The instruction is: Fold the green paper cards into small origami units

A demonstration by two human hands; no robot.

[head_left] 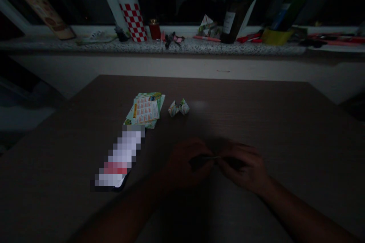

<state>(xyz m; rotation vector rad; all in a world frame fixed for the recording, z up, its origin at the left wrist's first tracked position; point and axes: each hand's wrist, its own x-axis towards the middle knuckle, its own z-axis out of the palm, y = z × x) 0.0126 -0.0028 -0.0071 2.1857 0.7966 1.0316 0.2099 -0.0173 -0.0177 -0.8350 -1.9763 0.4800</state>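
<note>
The scene is very dark. My left hand (186, 165) and my right hand (245, 167) meet low over the brown table (270, 121), fingers pinched together on a small thin dark piece (212, 157) that I cannot make out. Beyond them lie two small folded paper shapes (178, 108) side by side. Left of those sits a stack of printed paper sheets (145, 110). A phone (119, 157) with a lit screen lies at the left, nearer to me.
A stone windowsill (171, 46) runs along the back with a red-and-white checkered bottle (132, 19), a small red jar (154, 29), a dark bottle (232, 19), a green bottle (293, 0), folded paper (208, 26) and pens.
</note>
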